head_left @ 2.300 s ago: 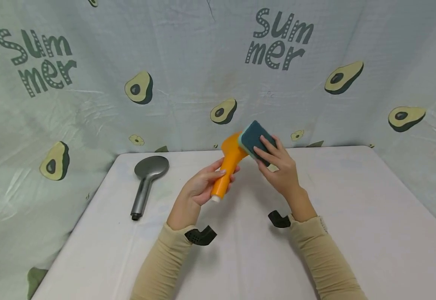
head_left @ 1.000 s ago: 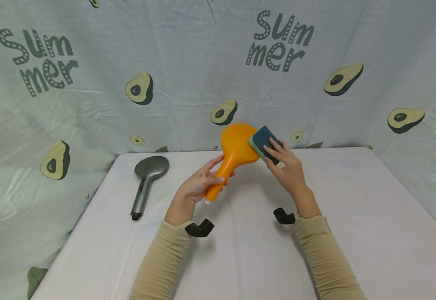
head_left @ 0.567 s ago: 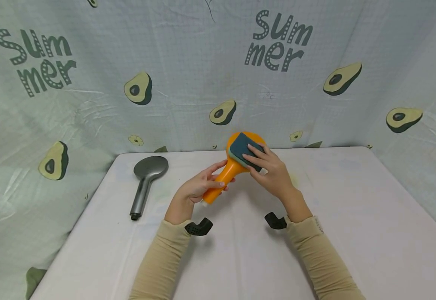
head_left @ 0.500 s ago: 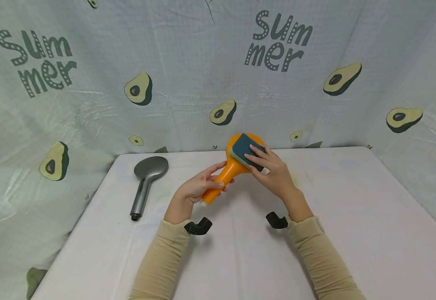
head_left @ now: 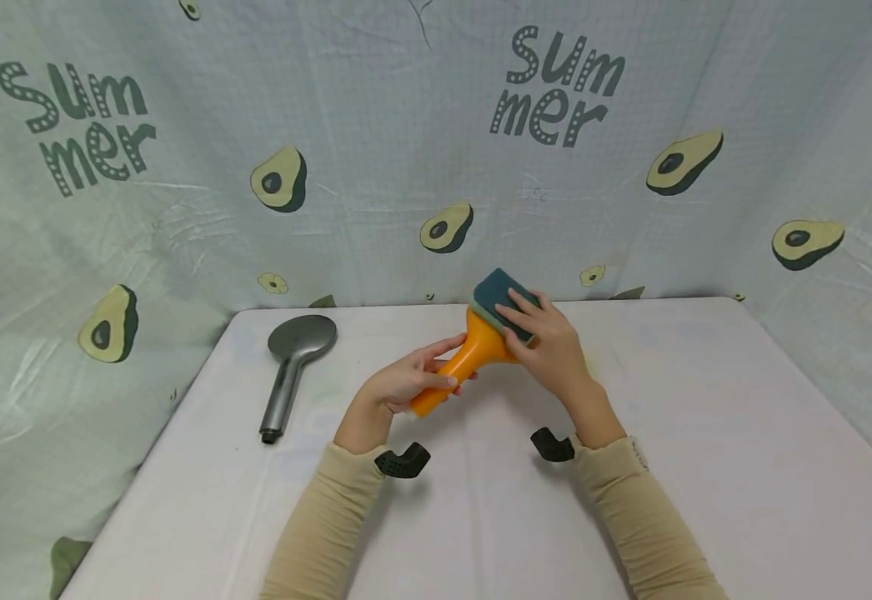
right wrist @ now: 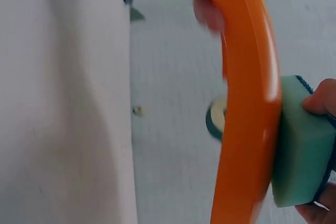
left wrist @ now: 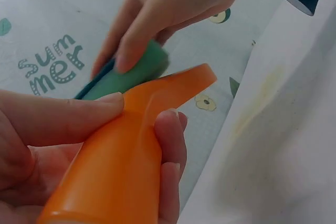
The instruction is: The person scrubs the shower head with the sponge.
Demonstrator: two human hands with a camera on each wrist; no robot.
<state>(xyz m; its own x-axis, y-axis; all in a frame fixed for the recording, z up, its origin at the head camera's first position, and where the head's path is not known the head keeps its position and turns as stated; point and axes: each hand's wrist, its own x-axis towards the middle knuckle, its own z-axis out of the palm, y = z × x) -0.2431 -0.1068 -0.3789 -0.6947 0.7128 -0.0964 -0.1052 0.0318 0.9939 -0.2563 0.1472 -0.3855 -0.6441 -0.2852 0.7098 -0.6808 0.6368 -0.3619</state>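
Observation:
My left hand [head_left: 409,379] grips the handle of an orange shower head [head_left: 473,354], held up off the table with its head end toward the back. In the left wrist view the thumb lies along one side of the orange handle [left wrist: 115,161] and the fingers curl round the other. A sponge [head_left: 498,292], green with a dark blue scouring layer, is pinched in my right hand [head_left: 552,350]. Its green side lies against the back of the head, as the right wrist view shows with the sponge [right wrist: 299,145] flat on the orange surface. The spray face is hidden.
A grey shower head [head_left: 303,337] lies on the white-covered table [head_left: 706,450] at the left, handle toward the front. Behind the table hangs a curtain [head_left: 376,108] printed with avocados and lettering. A black camera mount [head_left: 403,461] sits at each wrist.
The orange shower head has been turned and tilted about in my left hand and now sits slightly lower. My right hand has shifted the sponge from the head's right edge onto its back.

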